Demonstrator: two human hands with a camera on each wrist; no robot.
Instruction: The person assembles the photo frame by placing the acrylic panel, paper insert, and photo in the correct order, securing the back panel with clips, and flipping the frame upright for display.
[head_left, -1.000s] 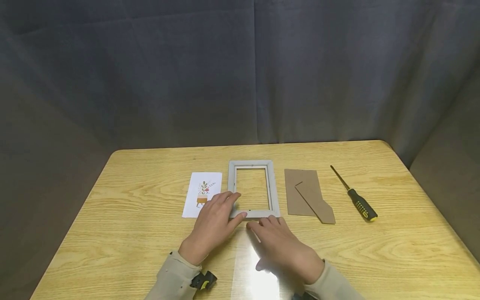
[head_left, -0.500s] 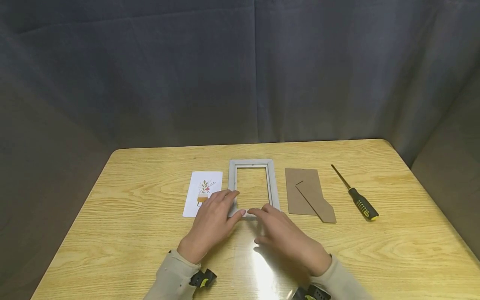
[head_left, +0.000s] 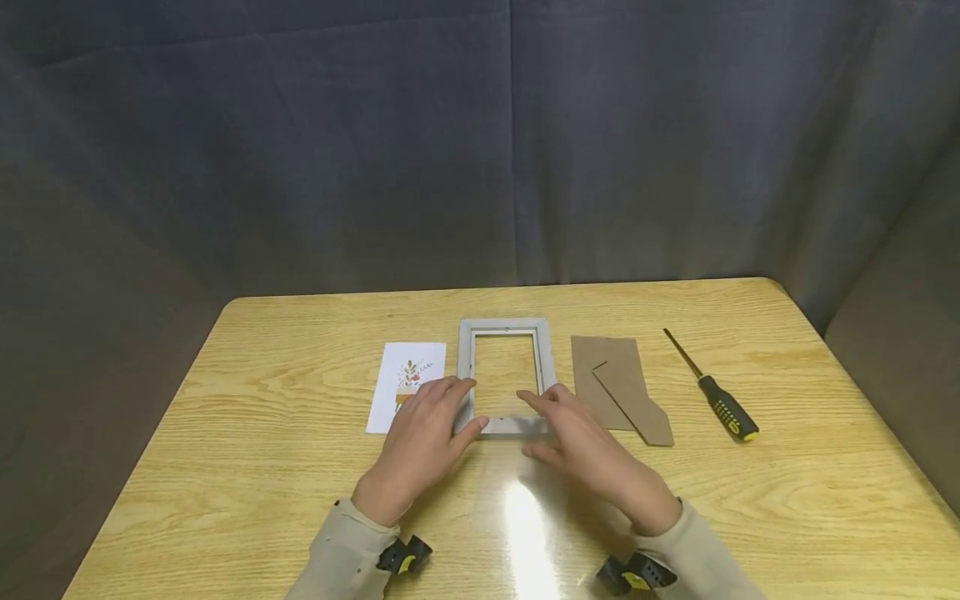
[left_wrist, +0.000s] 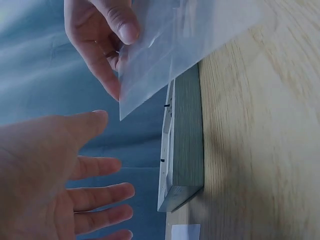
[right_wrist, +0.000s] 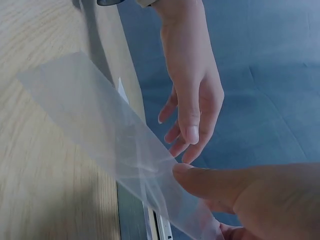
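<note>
Right hand: the right hand (head_left: 596, 454) pinches a clear sheet (right_wrist: 100, 117) near its edge, thumb on 1 face and fingertips on the other.
Clear sheet: tilted, raised off the worktop (head_left: 285, 400) near the frame (head_left: 487, 323); both wrist views show it, but it barely shows from the head. Contact with the frame: cannot tell.
Left hand: the left hand (head_left: 420, 442) is held with its fingers extended and apart, gripping nothing, by the frame's lower left corner and over part of the card from the head view.
Frame: grey, flat on the worktop, between the card and the backing board, inner ledge and small dark pins facing up.
Card: a white card (head_left: 393, 387) with a printed potted plant, just left of the frame.
Backing board: a brown backing board (head_left: 591, 408) right of the frame, its angled stand leg (head_left: 637, 408) reaching past the board's lower right corner.
Screwdriver: a black-and-yellow screwdriver (head_left: 707, 387), right of the backing board, tip pointing away from the person.
Sleeves: 2, beige.
Backdrop: a dark grey curtain (head_left: 390, 167) behind the worktop.
</note>
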